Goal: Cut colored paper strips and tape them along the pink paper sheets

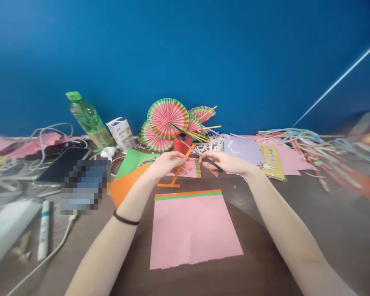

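Note:
My left hand (168, 163) pinches a thin orange paper strip (181, 166) that slants up to the right above the table. My right hand (225, 161) grips black scissors (203, 156), whose blades meet the strip's upper end. Below the hands lies a pink paper sheet (193, 230) edged with an orange and a green band along its far side. A short orange strip (168, 185) lies flat just beyond that sheet. A black band circles my left wrist.
Round pink-and-green paper fans (168, 117) and a red thread spool (181, 144) stand by the blue wall. Green bottle (88, 119), small carton (121, 133), phone (63, 164), cables and glue stick (44, 230) sit left. Orange (125, 187) and green (132, 160) sheets lie near. Paper strips (299, 144) pile right.

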Action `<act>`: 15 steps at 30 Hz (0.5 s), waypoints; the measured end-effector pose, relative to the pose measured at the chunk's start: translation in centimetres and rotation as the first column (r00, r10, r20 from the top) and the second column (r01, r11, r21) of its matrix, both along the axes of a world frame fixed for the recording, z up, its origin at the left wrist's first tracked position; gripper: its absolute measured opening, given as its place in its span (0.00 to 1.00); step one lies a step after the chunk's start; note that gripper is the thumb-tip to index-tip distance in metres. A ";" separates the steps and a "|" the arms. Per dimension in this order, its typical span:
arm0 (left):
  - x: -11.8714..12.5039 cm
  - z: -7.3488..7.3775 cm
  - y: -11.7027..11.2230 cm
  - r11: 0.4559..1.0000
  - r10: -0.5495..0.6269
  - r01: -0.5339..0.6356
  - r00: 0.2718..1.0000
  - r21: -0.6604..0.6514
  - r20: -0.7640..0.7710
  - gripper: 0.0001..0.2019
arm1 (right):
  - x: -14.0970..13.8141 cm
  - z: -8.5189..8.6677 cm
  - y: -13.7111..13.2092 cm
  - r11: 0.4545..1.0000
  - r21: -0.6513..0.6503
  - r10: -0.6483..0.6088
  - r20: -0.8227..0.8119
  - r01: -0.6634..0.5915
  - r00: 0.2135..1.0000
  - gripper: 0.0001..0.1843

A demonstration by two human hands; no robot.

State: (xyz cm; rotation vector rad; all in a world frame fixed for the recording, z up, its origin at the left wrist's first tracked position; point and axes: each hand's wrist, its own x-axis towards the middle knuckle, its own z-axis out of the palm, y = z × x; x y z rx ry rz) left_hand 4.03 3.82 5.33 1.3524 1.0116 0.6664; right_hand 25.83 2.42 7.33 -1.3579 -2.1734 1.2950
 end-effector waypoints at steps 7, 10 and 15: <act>0.0 0.1 -0.1 0.998 0.040 -0.044 0.996 -0.042 -0.078 0.10 | 1.7 -0.1 0.3 0.998 -0.056 -0.048 -0.157 0.039 0.986 0.08; 0.0 0.1 -0.1 0.997 0.054 -0.058 0.995 -0.046 -0.086 0.10 | 2.6 -0.2 0.4 0.996 -0.068 -0.069 -0.190 0.057 0.979 0.07; 0.0 -0.1 -0.1 1.000 0.019 -0.021 0.994 -0.019 -0.110 0.10 | 3.5 -0.3 0.5 0.992 -0.096 -0.092 -0.154 0.077 0.984 0.08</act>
